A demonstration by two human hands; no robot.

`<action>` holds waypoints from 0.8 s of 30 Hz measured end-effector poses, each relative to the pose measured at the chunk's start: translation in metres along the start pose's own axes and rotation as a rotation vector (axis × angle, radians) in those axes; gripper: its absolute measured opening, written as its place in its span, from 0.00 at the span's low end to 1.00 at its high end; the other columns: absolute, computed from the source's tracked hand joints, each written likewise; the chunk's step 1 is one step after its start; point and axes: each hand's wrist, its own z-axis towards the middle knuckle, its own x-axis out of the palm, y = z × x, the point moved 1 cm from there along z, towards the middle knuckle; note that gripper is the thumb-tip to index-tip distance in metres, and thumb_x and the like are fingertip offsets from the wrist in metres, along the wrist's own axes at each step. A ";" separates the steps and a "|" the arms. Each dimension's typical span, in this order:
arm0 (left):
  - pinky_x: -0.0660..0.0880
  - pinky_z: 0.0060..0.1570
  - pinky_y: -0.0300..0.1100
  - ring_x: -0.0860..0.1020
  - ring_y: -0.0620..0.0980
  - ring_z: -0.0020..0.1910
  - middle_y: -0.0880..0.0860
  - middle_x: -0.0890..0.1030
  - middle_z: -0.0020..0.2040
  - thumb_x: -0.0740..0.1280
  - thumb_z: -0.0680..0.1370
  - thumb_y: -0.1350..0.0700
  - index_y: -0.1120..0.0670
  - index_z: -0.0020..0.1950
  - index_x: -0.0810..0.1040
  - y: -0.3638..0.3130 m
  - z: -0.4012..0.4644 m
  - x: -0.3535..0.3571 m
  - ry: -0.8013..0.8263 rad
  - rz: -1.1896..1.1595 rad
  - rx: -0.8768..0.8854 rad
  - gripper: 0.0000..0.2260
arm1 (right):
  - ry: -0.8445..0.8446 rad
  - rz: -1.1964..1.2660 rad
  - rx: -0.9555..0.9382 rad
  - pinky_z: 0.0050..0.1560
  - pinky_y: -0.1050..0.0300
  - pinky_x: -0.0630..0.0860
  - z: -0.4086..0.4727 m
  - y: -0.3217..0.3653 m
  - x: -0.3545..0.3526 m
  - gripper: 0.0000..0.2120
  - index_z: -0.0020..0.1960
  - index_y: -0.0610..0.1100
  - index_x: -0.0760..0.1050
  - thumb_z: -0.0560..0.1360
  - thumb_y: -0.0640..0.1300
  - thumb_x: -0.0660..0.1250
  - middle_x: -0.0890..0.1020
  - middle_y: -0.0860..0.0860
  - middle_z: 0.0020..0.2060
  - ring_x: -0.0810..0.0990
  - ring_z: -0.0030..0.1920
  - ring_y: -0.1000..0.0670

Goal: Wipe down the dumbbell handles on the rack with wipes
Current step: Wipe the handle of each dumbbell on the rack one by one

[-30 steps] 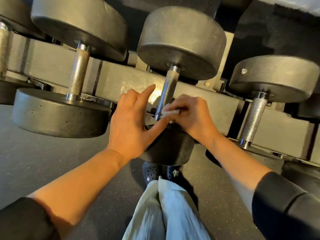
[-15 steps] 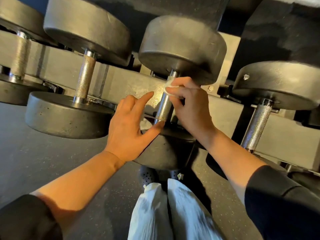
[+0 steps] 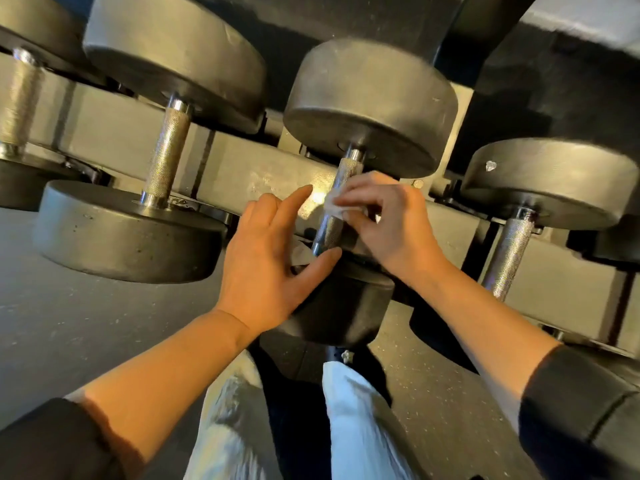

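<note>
Grey gym floor (image 3: 69,323) | right hand (image 3: 391,230) is pinching wipe (image 3: 334,206) around handle (image 3: 341,199) | left hand (image 3: 266,265) is resting open on weight (image 3: 339,306) | risk: wipe is slipping off knurling, leaving patches.

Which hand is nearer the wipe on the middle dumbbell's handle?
Right. The right hand pinches the wipe around the handle; the left hand rests open beside it, lower left.

Both forearms bare, black sleeves (image 3: 581,410) pushed up toward the elbows. Left hand (image 3: 266,261) and right hand (image 3: 391,220) ungloved, no rings or watch visible. Light, pale blue-white trousers (image 3: 353,420), blurred. Dark perforated shoes (image 3: 346,355), possibly clog-style, with small white charm.
</note>
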 end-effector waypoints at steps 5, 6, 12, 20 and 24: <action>0.62 0.40 0.34 0.63 0.41 0.47 0.46 0.66 0.48 0.61 0.72 0.36 0.55 0.70 0.67 0.002 0.002 -0.002 -0.006 -0.053 0.003 0.32 | -0.031 -0.425 -0.214 0.56 0.55 0.73 0.022 -0.006 0.008 0.13 0.52 0.39 0.82 0.70 0.31 0.66 0.82 0.46 0.54 0.76 0.53 0.41; 0.62 0.42 0.30 0.63 0.39 0.48 0.46 0.67 0.49 0.61 0.73 0.37 0.54 0.71 0.66 0.004 0.001 -0.003 -0.005 -0.103 -0.013 0.32 | -0.016 -0.478 -0.250 0.54 0.51 0.74 0.019 -0.007 0.011 0.14 0.52 0.39 0.82 0.69 0.30 0.66 0.82 0.45 0.53 0.76 0.51 0.39; 0.62 0.51 0.22 0.67 0.38 0.54 0.45 0.68 0.55 0.62 0.72 0.37 0.49 0.72 0.65 0.034 0.005 -0.006 -0.037 -0.482 -0.177 0.32 | 0.141 -0.386 -0.101 0.54 0.70 0.70 0.003 0.001 0.011 0.18 0.48 0.41 0.84 0.66 0.24 0.67 0.83 0.47 0.50 0.79 0.52 0.45; 0.59 0.56 0.34 0.64 0.45 0.60 0.50 0.67 0.59 0.55 0.72 0.35 0.52 0.73 0.62 0.065 0.010 0.003 0.152 -0.477 -0.073 0.34 | 0.311 -0.223 0.286 0.60 0.51 0.75 -0.008 0.027 0.015 0.14 0.49 0.43 0.83 0.71 0.27 0.68 0.83 0.49 0.51 0.79 0.56 0.52; 0.59 0.53 0.35 0.62 0.42 0.57 0.45 0.64 0.54 0.56 0.72 0.36 0.52 0.73 0.64 0.070 0.013 0.011 0.134 -0.524 -0.063 0.33 | -0.038 -0.448 0.088 0.60 0.61 0.73 0.013 0.040 0.024 0.14 0.52 0.42 0.82 0.71 0.29 0.69 0.82 0.51 0.52 0.78 0.57 0.51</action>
